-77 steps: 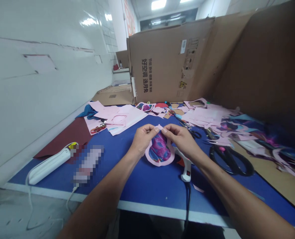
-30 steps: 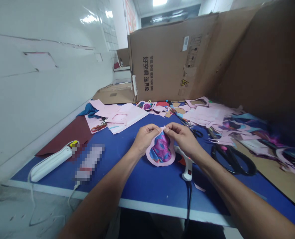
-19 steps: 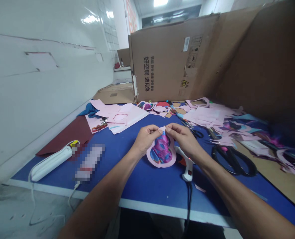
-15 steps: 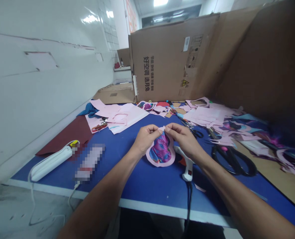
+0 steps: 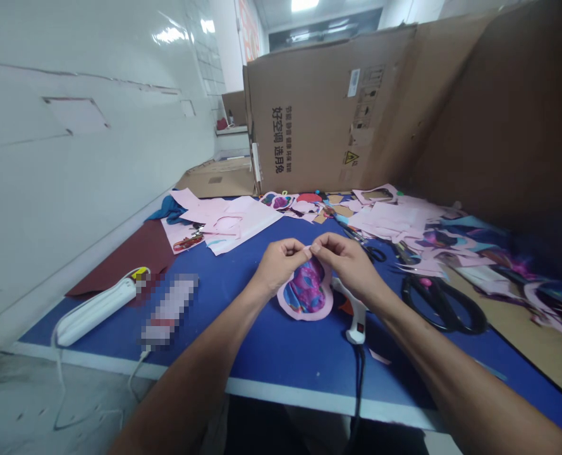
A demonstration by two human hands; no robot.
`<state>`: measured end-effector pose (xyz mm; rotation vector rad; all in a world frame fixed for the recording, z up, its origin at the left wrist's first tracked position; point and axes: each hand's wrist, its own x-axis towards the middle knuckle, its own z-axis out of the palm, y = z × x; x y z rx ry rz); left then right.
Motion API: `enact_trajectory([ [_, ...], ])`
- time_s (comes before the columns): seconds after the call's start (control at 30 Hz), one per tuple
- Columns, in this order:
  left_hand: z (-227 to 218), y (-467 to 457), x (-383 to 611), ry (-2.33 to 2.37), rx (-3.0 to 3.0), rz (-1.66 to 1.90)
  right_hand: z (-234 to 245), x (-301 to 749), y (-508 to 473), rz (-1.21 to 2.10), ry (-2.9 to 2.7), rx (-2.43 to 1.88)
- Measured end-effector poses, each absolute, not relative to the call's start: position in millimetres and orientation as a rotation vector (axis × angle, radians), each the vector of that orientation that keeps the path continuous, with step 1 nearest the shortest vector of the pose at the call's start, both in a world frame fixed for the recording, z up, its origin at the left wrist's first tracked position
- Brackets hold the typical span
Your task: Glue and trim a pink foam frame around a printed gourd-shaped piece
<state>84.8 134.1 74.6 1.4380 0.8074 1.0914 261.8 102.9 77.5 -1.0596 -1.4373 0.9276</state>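
A rounded fabric piece (image 5: 307, 292), shiny purple and blue with a pale pink border, hangs just above the blue table top. My left hand (image 5: 283, 262) pinches its top edge between thumb and finger. Close against it, my right hand (image 5: 342, 256) pinches the same edge, and the two sets of fingertips meet. Whatever lies right under the fingertips is hidden. A white glue gun (image 5: 357, 322) with a black cord lies beside the piece, partly behind my right hand and forearm.
Large black-handled scissors (image 5: 444, 306) lie at right, near pink paper scraps (image 5: 389, 220). Smaller scissors (image 5: 373, 253) rest beyond my right hand. A white power strip (image 5: 98, 309) and a blurred-out device (image 5: 171, 309) lie at left. A tall cardboard box (image 5: 318, 120) stands at the back.
My fingertips have drawn closer together at the top edge of the fabric piece, now covering more of it. Both hands keep their pinch.
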Motion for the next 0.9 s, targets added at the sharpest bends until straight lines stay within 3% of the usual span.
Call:
enact_trajectory([
  [0.9, 76.5, 134.8, 84.4, 0.828, 1.379, 1.138, 74.2, 263.7, 106.1, 0.993, -1.332, -1.098],
])
